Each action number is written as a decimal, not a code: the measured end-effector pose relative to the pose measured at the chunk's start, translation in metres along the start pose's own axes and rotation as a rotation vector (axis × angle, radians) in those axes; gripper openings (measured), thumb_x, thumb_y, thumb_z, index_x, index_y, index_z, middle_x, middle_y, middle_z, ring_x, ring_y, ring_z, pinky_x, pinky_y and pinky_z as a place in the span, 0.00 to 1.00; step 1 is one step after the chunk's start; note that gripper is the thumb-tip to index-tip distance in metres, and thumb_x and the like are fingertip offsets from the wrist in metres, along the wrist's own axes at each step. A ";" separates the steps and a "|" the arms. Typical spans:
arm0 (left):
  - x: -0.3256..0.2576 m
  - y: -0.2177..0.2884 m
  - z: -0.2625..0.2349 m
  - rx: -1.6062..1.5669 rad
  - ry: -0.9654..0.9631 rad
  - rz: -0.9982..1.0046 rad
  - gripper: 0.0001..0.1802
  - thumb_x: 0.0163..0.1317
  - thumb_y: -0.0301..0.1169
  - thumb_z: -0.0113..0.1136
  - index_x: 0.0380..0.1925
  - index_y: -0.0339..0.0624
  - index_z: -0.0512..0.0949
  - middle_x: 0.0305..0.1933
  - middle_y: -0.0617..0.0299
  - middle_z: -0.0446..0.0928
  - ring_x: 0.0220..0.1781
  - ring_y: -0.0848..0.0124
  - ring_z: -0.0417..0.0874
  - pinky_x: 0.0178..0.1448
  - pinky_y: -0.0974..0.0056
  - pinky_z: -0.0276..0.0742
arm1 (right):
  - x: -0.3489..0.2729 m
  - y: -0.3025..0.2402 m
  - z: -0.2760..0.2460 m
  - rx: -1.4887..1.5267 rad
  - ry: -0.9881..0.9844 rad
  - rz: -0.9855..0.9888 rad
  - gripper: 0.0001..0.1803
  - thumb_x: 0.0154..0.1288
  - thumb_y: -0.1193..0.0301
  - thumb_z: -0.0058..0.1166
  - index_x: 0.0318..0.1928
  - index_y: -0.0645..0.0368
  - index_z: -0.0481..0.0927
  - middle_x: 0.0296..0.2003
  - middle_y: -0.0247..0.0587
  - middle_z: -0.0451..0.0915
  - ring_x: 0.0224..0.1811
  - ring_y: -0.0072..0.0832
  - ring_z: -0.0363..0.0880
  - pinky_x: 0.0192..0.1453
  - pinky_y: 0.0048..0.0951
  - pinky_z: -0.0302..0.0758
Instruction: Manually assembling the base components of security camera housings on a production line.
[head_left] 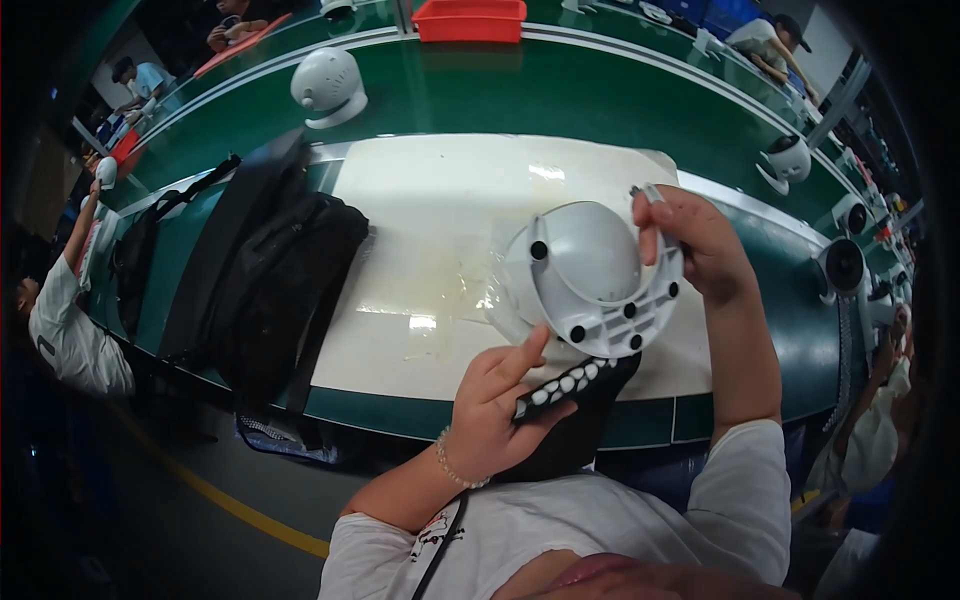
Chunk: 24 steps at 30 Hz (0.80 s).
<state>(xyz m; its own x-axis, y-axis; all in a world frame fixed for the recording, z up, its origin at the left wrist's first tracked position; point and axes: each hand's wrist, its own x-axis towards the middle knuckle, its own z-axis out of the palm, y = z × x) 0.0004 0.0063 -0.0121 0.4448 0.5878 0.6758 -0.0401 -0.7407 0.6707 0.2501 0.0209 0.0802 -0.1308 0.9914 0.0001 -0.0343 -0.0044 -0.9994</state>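
A white round plastic housing (585,275) with several dark holes around its base rim is held up over the white mat (430,220). My right hand (695,240) grips its right edge, with a thin tool or pen sticking up between the fingers. My left hand (495,405) holds a black strip (565,385) carrying a row of white round pads, just under the housing's lower rim, index finger raised toward the housing.
A black bag (260,285) lies on the left of the mat. Beyond it runs a green conveyor (520,95) with another white housing (328,85) and a red tray (470,20). More housings (790,160) and other people stand along the right and left.
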 end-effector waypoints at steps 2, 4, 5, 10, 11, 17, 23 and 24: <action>0.004 0.005 -0.015 -0.025 0.009 -0.019 0.15 0.37 0.24 0.68 0.27 0.33 0.75 0.56 0.50 0.68 0.39 0.61 0.75 0.42 0.64 0.71 | 0.006 -0.006 -0.009 0.055 0.045 -0.054 0.11 0.63 0.66 0.44 0.35 0.62 0.73 0.19 0.35 0.75 0.17 0.14 0.69 0.19 0.11 0.62; 0.009 0.011 -0.033 -0.100 -0.003 -0.222 0.17 0.40 0.24 0.67 0.34 0.34 0.77 0.53 0.52 0.71 0.38 0.63 0.75 0.44 0.65 0.70 | 0.023 -0.011 -0.024 0.159 0.056 -0.120 0.11 0.63 0.67 0.43 0.34 0.63 0.73 0.19 0.35 0.75 0.20 0.16 0.72 0.24 0.13 0.69; 0.010 0.010 -0.040 -0.158 0.012 -0.311 0.20 0.41 0.24 0.67 0.38 0.34 0.76 0.52 0.53 0.72 0.38 0.65 0.74 0.44 0.65 0.70 | 0.034 -0.013 -0.027 0.104 0.117 -0.173 0.11 0.63 0.66 0.44 0.35 0.63 0.73 0.21 0.35 0.75 0.21 0.16 0.72 0.25 0.14 0.69; 0.035 -0.012 -0.073 -0.082 -0.079 -0.364 0.25 0.46 0.24 0.63 0.48 0.37 0.72 0.45 0.57 0.74 0.40 0.69 0.74 0.47 0.69 0.68 | 0.117 0.038 -0.032 -0.642 0.560 -0.467 0.07 0.61 0.67 0.50 0.33 0.56 0.76 0.24 0.35 0.77 0.27 0.22 0.74 0.31 0.23 0.70; 0.039 -0.020 -0.077 -0.068 -0.102 -0.366 0.24 0.47 0.25 0.63 0.48 0.37 0.73 0.46 0.57 0.74 0.40 0.69 0.74 0.47 0.69 0.68 | 0.133 0.054 -0.041 -0.634 0.556 -0.470 0.07 0.61 0.67 0.50 0.33 0.56 0.76 0.24 0.35 0.77 0.27 0.22 0.74 0.31 0.23 0.70; 0.066 -0.060 -0.089 -0.344 -0.240 -0.595 0.18 0.53 0.29 0.61 0.45 0.37 0.74 0.45 0.61 0.75 0.42 0.76 0.74 0.48 0.71 0.69 | 0.171 0.098 -0.121 -1.635 0.587 -0.611 0.08 0.56 0.67 0.52 0.35 0.55 0.77 0.33 0.34 0.77 0.40 0.30 0.74 0.42 0.30 0.69; 0.067 -0.087 -0.091 -0.626 -0.269 -0.855 0.15 0.56 0.32 0.59 0.39 0.34 0.74 0.34 0.63 0.77 0.36 0.78 0.75 0.41 0.72 0.73 | 0.172 0.092 -0.115 -1.705 0.537 -0.101 0.20 0.62 0.54 0.42 0.42 0.55 0.78 0.42 0.39 0.76 0.49 0.34 0.69 0.56 0.36 0.56; 0.068 -0.086 -0.091 -0.610 -0.288 -0.821 0.14 0.55 0.32 0.59 0.39 0.34 0.75 0.34 0.62 0.77 0.36 0.78 0.75 0.41 0.72 0.73 | 0.177 0.072 -0.091 -1.722 0.440 0.131 0.19 0.61 0.55 0.43 0.40 0.55 0.79 0.41 0.40 0.77 0.47 0.33 0.71 0.56 0.36 0.55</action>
<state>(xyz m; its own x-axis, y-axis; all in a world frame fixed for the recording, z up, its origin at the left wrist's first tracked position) -0.0475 0.1397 0.0035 0.7315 0.6747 -0.0984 -0.0376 0.1840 0.9822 0.3145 0.2080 0.0054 0.2115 0.9556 0.2050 0.9661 -0.2362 0.1043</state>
